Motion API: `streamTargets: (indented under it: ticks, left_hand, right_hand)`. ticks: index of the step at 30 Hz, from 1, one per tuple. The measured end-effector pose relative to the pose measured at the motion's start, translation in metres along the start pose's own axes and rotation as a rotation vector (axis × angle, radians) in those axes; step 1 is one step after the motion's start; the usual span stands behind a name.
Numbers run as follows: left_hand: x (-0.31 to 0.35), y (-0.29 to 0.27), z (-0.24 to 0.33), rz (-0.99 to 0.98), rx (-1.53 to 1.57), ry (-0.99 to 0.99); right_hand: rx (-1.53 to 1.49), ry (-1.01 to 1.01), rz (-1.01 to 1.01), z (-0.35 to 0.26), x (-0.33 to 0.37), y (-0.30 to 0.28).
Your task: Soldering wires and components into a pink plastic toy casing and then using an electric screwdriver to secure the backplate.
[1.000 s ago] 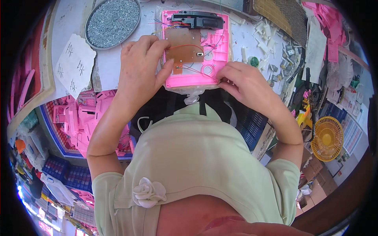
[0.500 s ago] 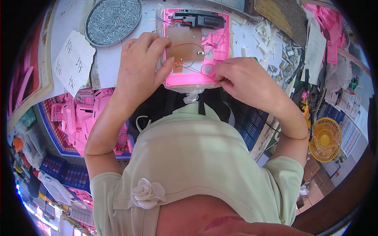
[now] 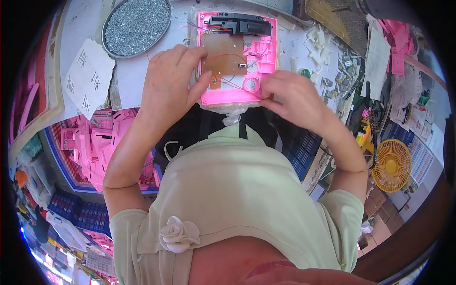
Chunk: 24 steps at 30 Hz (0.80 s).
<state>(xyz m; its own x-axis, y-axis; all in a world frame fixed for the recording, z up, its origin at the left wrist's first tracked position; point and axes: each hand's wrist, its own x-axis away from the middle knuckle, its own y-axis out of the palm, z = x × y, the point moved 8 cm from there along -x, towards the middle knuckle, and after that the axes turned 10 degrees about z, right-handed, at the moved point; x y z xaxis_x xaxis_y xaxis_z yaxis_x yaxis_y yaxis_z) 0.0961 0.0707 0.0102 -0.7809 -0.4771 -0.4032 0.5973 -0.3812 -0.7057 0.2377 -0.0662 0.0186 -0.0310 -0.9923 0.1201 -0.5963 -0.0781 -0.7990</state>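
Note:
A pink plastic case (image 3: 223, 98) lies open in front of me, its inside facing up. Inside it sit a brown circuit board (image 3: 222, 57) with thin wires, a black mechanism (image 3: 240, 23) along the far side, and a round pink ring (image 3: 251, 84) near the right corner. My left hand (image 3: 173, 76) grips the case's left edge, index finger and thumb reaching over beside the board. At the near right corner is my right hand (image 3: 294, 97), fingers curled and thumb low against the case edge. Whatever lies between those right fingertips is hidden.
A round tray of small screws (image 3: 137, 28) stands at the far left, near a torn paper (image 3: 89, 78). Small white plastic parts (image 3: 319, 47) and metal pieces lie scattered right. Left of my body, a basket (image 3: 71, 175) holds pink parts. A yellow basket (image 3: 391, 165) stands far right.
My right hand has shifted slightly, its index finger and thumb a little farther apart at the corner. The left hand stays on the edge; the case has hardly moved.

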Motion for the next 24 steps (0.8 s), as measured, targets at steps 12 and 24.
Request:
streamTargets:
  ticks: [12,24]
  left_hand:
    - [-0.010,-0.001,0.040,-0.005,0.337,-0.064]
    - [0.018,0.039,0.105,-0.308,0.298,0.267]
  right_hand:
    - [-0.206,0.302,0.629,0.059,-0.029,-0.032]
    - [-0.269,-0.251,0.482,-0.018,0.023,-0.039]
